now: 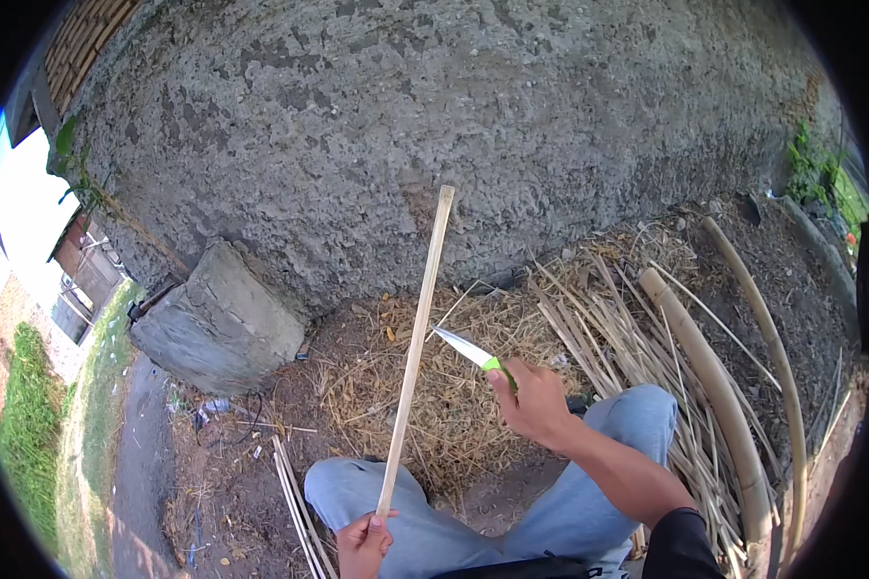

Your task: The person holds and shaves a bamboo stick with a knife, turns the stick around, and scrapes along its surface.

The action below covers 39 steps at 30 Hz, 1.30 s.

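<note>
My left hand is closed around the lower end of a long, pale bamboo strip, which stands tilted up in front of my left knee. In my right hand is a knife with a green handle, mostly covered by my fingers. The blade points up and left, its tip close to the strip's right edge; I cannot tell whether they touch.
Shavings cover the ground ahead. To the right lie many split bamboo strips and thick bamboo poles. A few strips lie left of my knee. A concrete block stands against the rough wall.
</note>
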Each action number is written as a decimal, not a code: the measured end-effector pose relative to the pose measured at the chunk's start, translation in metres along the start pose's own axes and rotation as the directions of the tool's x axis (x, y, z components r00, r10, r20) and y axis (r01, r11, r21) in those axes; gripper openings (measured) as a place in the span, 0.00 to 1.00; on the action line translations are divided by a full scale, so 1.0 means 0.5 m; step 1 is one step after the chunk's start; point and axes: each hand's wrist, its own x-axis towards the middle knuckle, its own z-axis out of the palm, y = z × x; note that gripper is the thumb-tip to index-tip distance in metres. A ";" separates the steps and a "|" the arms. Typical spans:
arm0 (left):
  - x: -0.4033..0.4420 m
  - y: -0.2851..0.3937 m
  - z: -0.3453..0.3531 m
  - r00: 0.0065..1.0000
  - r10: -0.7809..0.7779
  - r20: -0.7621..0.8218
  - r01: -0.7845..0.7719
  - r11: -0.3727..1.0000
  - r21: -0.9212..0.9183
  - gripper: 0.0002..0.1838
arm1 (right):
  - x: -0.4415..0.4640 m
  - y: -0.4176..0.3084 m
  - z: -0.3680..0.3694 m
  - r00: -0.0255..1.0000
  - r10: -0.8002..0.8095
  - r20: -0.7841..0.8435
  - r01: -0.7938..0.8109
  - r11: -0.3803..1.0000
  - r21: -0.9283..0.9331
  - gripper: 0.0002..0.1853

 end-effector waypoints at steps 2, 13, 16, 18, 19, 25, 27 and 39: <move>0.005 0.000 0.019 0.998 -0.053 -0.031 0.051 0.997 -0.051 0.13 | 0.001 0.001 0.005 0.959 -0.203 -0.198 0.202 0.979 -0.024 0.13; 0.017 -0.059 0.023 0.987 -0.071 0.142 0.090 0.987 -0.132 0.17 | 0.019 0.014 -0.032 0.944 0.070 -0.323 -0.055 0.997 0.058 0.12; 0.020 -0.092 0.020 0.973 -0.112 0.203 0.151 0.971 -0.185 0.18 | 0.019 0.015 -0.030 0.947 0.017 -0.320 0.003 0.998 0.062 0.13; 0.019 -0.094 0.022 0.965 -0.155 0.211 0.198 0.959 -0.202 0.18 | 0.006 0.017 0.001 0.958 -0.228 -0.173 0.244 0.966 0.082 0.12; 0.018 -0.093 0.023 0.964 -0.177 0.200 0.215 0.958 -0.189 0.18 | -0.006 0.018 0.019 0.961 -0.258 -0.103 0.264 0.963 0.050 0.11; 0.014 -0.084 0.030 0.980 -0.150 0.130 0.152 0.988 -0.009 0.19 | -0.039 0.006 0.067 0.913 -0.404 0.064 0.408 0.911 -0.067 0.13; 0.009 -0.094 0.033 0.985 -0.135 0.105 0.136 0.991 -0.010 0.19 | -0.049 0.009 0.081 0.902 -0.417 0.108 0.428 0.895 -0.122 0.15; -0.007 -0.082 0.026 0.990 0.139 0.004 -0.133 0.942 0.307 0.22 | -0.001 0.027 0.082 0.903 -0.421 -0.083 0.387 0.883 -0.265 0.12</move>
